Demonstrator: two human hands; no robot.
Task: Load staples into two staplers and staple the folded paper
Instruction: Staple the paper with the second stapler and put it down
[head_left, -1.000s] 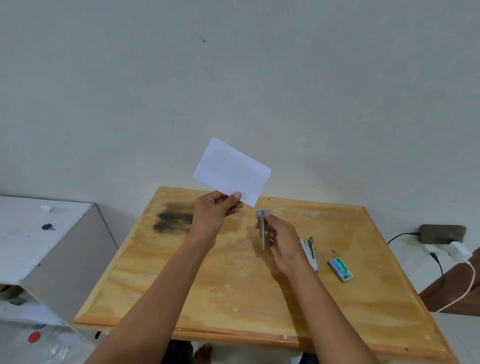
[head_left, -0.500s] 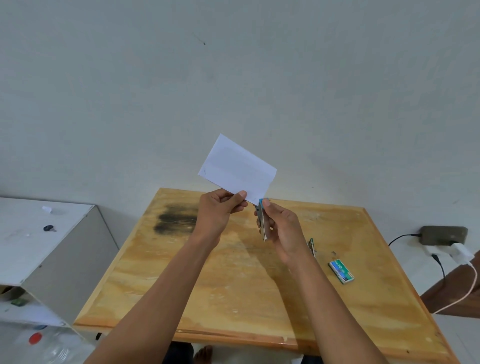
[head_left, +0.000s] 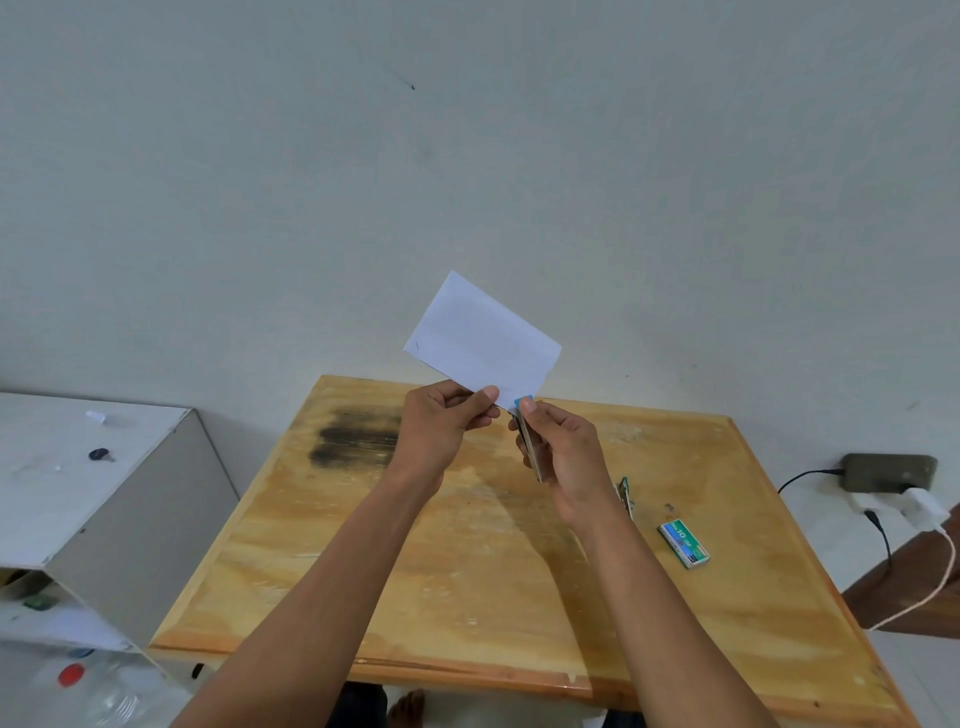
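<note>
A wooden table (head_left: 467, 597) is standing against a pale wall (head_left: 467, 156), with both hands raised above its far edge. The left hand (head_left: 436, 431) is pinching the lower edge of the folded paper (head_left: 483, 338) — the sheet is rising above it, its lower right corner meeting the blue tip of the stapler (head_left: 531, 452) that the right hand (head_left: 566, 452) is gripping upright just beside. A second stapler (head_left: 627, 496) is lying on the table by the right wrist, a green staple box (head_left: 683, 543) near it.

One head-worn view, above the near edge of the table (head_left: 493, 597), looks forward and down across it toward the wall (head_left: 467, 156) behind; the table lies close below.
</note>
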